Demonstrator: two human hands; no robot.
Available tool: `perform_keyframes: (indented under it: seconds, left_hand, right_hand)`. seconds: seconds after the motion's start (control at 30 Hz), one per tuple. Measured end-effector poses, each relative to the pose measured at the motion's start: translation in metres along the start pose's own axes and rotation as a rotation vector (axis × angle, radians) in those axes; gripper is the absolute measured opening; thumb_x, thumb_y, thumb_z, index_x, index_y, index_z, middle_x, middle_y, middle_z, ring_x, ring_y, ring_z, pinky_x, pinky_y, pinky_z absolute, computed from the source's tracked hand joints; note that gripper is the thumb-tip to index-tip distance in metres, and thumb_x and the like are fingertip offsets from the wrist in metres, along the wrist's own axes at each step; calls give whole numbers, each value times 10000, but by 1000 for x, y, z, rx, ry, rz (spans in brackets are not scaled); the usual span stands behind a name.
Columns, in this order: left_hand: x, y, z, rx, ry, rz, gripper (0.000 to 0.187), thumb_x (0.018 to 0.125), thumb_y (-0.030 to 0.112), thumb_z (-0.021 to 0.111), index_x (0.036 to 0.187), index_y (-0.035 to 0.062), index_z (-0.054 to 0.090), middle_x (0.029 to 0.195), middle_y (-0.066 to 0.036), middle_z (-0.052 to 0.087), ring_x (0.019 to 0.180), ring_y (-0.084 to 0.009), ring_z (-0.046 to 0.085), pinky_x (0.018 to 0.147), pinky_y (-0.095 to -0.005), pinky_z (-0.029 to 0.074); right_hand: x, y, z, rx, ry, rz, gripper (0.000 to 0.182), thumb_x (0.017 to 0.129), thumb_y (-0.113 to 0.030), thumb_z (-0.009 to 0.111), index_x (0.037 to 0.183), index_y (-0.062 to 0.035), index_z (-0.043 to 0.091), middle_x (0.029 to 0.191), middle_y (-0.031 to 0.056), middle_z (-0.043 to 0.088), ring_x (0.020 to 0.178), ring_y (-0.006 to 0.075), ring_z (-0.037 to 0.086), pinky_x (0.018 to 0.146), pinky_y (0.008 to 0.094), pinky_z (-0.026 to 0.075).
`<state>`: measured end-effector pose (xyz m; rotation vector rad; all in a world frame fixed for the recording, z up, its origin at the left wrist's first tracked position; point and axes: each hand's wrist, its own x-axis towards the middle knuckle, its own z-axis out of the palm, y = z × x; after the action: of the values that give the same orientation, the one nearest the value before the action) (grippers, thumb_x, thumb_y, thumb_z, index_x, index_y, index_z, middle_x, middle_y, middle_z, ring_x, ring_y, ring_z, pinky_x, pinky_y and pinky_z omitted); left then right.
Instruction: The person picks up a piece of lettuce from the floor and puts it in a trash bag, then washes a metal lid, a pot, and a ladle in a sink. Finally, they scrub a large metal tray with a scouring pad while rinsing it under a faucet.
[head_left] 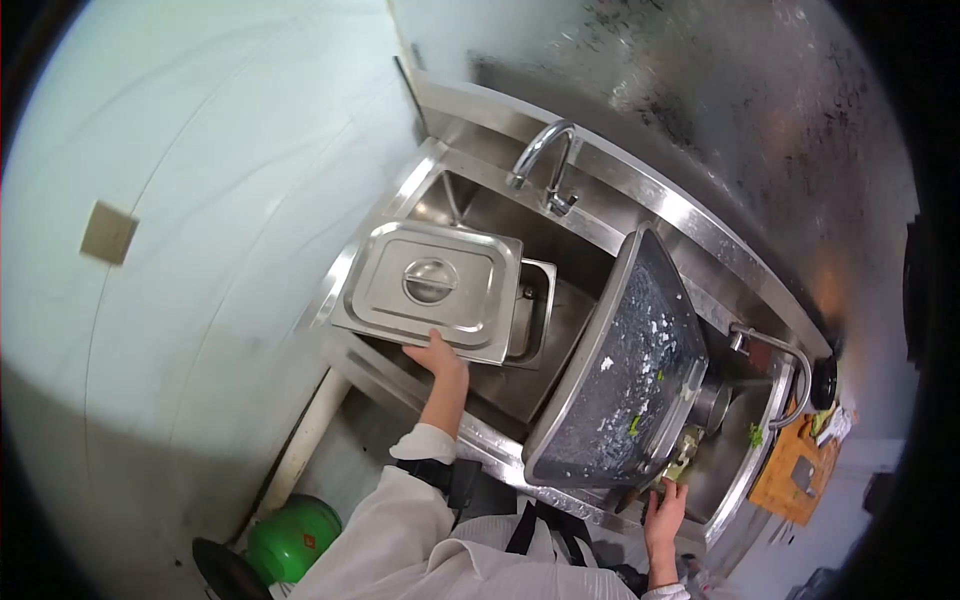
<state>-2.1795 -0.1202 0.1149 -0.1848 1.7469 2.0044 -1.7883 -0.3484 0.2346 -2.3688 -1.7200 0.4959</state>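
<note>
My left hand (437, 360) grips the near edge of a rectangular steel food pan lid (385, 270), which has a round recessed handle. The lid sits at the left sink basin (530, 395), partly over another steel pan (545, 310); what lies under the lid is hidden. My right hand (664, 515) is at the front edge of the right basin (720, 465), with its fingers apart and close to pale green vegetable scraps (685, 450). Between my hands a large dark tray (640, 350) stands tilted, spattered with white and green bits.
A curved faucet (548, 150) rises behind the left basin, and a second faucet (800, 370) hangs over the right one. A wooden cutting board (797, 475) lies at the far right. White wall stands to the left, with a green round object (292, 538) below.
</note>
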Motion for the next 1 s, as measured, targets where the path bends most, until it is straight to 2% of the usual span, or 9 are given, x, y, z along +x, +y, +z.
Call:
perform_keyframes:
  seconds: [0.2, 0.27, 0.53, 0.6, 0.67, 0.7, 0.8, 0.87, 1.0]
  left_hand:
    - [-20, -62, 7, -128, -78, -294, 553, 795, -135, 450, 1291, 33, 271, 1312, -124, 354, 1138, -242, 413, 973, -384, 335]
    - [-43, -49, 13, -79, -94, -376, 551, 794, -126, 456, 1288, 23, 263, 1320, -133, 342, 1140, -249, 407, 981, -392, 332]
    - [-42, -94, 7, 112, 40, -339, 555, 780, -90, 498, 1269, 9, 255, 1243, -169, 419, 1008, -284, 499, 871, -456, 441]
    - [-29, -117, 7, 228, 163, -313, 543, 781, -73, 512, 1258, 20, 271, 1219, -166, 440, 1004, -284, 502, 854, -477, 446]
    - [3, -160, -9, 292, 110, -223, 536, 779, -35, 543, 1248, 32, 292, 1199, -166, 457, 999, -287, 504, 849, -469, 451]
    - [48, -187, -33, 216, 26, -281, 527, 775, -2, 562, 1234, 31, 304, 1185, -164, 467, 982, -291, 513, 851, -453, 451]
    - [52, -185, -41, 267, -142, -458, 485, 783, 5, 548, 1213, 30, 325, 1175, -156, 470, 972, -285, 515, 835, -438, 451]
    - [49, -175, -46, 299, -192, -506, 457, 788, 10, 539, 1199, 29, 338, 1168, -151, 473, 966, -281, 516, 824, -428, 451]
    - [54, -151, -68, 352, -226, -513, 402, 800, 20, 521, 1170, 27, 365, 1155, -141, 478, 952, -273, 519, 803, -408, 451]
  right_hand:
    - [-13, -10, 12, -47, -20, 129, 338, 700, -4, 610, 1027, -31, 531, 957, 175, 472, 898, 359, 493, 759, 418, 414]
    - [-20, -9, 14, -56, -22, 180, 333, 699, -4, 612, 1021, -33, 534, 954, 174, 472, 896, 359, 494, 758, 417, 416]
    - [-36, 4, 8, -61, -25, 275, 304, 692, -9, 611, 986, -24, 536, 976, 182, 487, 909, 367, 501, 776, 416, 422]
    - [-44, 11, 8, -70, -27, 318, 306, 689, -12, 614, 984, -23, 536, 982, 181, 489, 914, 367, 501, 779, 414, 424]
    - [-49, 16, 9, -37, -1, 317, 259, 707, -8, 597, 960, -19, 543, 978, 174, 491, 918, 371, 501, 775, 400, 425]
    - [-51, 19, 9, -22, -10, 340, 214, 719, -27, 592, 931, -17, 560, 939, 171, 507, 892, 373, 509, 765, 399, 430]
    - [-57, 44, 14, 137, -5, 429, 146, 755, -113, 593, 860, -13, 608, 816, 178, 570, 826, 374, 539, 730, 393, 444]
    - [-60, 75, 30, 371, -7, 636, 168, 802, -170, 585, 852, -16, 631, 749, 139, 609, 737, 287, 585, 707, 337, 446]
    - [-36, 116, 45, 1007, 157, 765, 220, 868, -212, 546, 877, -19, 653, 797, 16, 630, 708, 73, 517, 666, 251, 429]
